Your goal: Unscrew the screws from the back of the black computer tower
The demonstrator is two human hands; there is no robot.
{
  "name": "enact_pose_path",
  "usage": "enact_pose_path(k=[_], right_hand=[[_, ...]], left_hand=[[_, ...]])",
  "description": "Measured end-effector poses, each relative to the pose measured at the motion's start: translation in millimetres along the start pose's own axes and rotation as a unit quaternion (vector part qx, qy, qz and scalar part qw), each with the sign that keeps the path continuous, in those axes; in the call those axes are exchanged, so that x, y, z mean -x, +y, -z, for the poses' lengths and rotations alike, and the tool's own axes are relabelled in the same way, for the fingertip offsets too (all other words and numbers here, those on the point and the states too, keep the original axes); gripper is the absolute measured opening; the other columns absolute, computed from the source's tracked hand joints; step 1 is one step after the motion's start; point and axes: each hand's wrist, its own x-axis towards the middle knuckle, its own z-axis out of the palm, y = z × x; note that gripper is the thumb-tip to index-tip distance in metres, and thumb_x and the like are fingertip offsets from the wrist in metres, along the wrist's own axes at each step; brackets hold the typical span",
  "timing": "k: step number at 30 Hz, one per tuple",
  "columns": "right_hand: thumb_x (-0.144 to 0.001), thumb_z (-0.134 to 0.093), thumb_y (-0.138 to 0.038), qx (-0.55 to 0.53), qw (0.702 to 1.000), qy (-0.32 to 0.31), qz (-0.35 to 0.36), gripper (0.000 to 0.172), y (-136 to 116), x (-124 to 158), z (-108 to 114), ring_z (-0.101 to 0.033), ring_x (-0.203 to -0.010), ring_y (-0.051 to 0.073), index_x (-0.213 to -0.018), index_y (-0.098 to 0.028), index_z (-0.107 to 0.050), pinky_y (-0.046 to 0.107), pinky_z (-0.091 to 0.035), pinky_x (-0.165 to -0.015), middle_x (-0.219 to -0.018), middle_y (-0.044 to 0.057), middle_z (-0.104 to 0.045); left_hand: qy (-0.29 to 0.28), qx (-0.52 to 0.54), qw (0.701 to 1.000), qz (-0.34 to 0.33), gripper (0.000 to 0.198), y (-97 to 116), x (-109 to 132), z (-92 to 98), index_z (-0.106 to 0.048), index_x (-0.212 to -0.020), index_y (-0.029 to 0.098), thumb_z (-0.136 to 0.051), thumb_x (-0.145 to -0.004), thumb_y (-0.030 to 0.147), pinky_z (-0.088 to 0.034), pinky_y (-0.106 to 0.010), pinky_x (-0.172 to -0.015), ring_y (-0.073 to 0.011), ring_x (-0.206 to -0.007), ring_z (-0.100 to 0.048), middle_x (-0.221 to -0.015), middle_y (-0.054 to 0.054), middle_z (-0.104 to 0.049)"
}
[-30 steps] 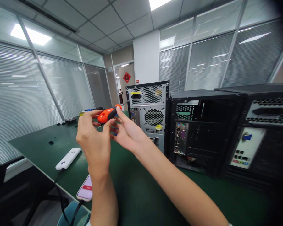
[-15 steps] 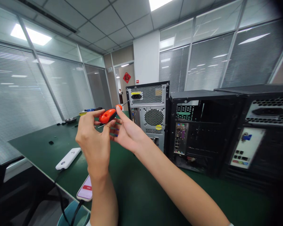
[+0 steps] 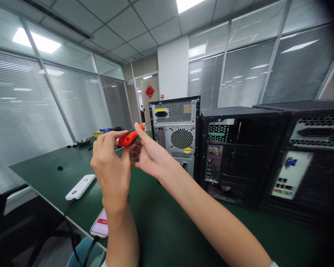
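Observation:
An orange and black screwdriver (image 3: 128,138) is held by its handle between both my hands. Its thin shaft points away and to the right, the end at the left rear edge of a silver-backed computer case (image 3: 174,122); whether the tip sits in a screw is too small to tell. My left hand (image 3: 110,152) pinches the back of the handle with thumb and fingers. Near the front of the handle my right hand (image 3: 147,154) presses its thumb on top, with its fingers curled underneath and partly hidden.
To the right stand a black computer case (image 3: 239,155) with an open back and another case (image 3: 308,148). A white power bank (image 3: 80,187) and a phone (image 3: 100,224), both cabled, lie on the green table (image 3: 161,222). A metal dish (image 3: 83,141) is further back.
The screwdriver handle has turned about its long axis, showing a different side. My left fingers have shifted slightly around it. The computer cases have not moved.

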Motion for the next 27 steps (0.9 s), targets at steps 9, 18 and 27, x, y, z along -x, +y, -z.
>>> enact_pose_path(k=[9, 18, 27], right_hand=[[-0.071, -0.063, -0.059, 0.033, 0.999, 0.026, -0.014, 0.042, -2.3, 0.9, 0.1, -0.045, -0.057, 0.011, -0.06, -0.019, -0.057, 0.03, -0.035, -0.062, -0.056, -0.003, -0.053], [-0.063, -0.071, -0.058, 0.044, 0.998, 0.04, -0.006, 0.041, -5.3, 0.6, 0.5, -0.045, -0.057, 0.012, -0.062, -0.019, -0.056, 0.03, -0.036, -0.06, -0.053, -0.004, -0.051], [-0.071, -0.07, -0.046, 0.027, 0.999, 0.034, 0.007, 0.032, -6.8, -0.7, 3.7, -0.046, -0.06, 0.012, -0.061, -0.018, -0.059, 0.029, -0.035, -0.062, -0.056, -0.002, -0.053]], left_hand=[[-0.001, 0.011, 1.0, -0.028, 0.03, -3.5, 0.3, 1.8, -0.063, -0.095, 0.024, -0.062, -0.07, 0.007, -0.044, -0.033, -0.079, -0.0192, -0.087, -0.057, -0.094, -0.001, -0.065], [-0.006, 0.024, 0.998, -0.054, 0.029, -5.7, -0.6, 1.6, -0.065, -0.095, 0.024, -0.062, -0.072, 0.007, -0.045, -0.033, -0.081, -0.0197, -0.093, -0.057, -0.097, -0.002, -0.067], [-0.002, 0.03, 0.997, -0.065, 0.03, -7.8, -1.0, 2.1, -0.065, -0.095, 0.025, -0.06, -0.072, 0.005, -0.045, -0.033, -0.082, -0.0194, -0.093, -0.058, -0.099, -0.001, -0.067]])
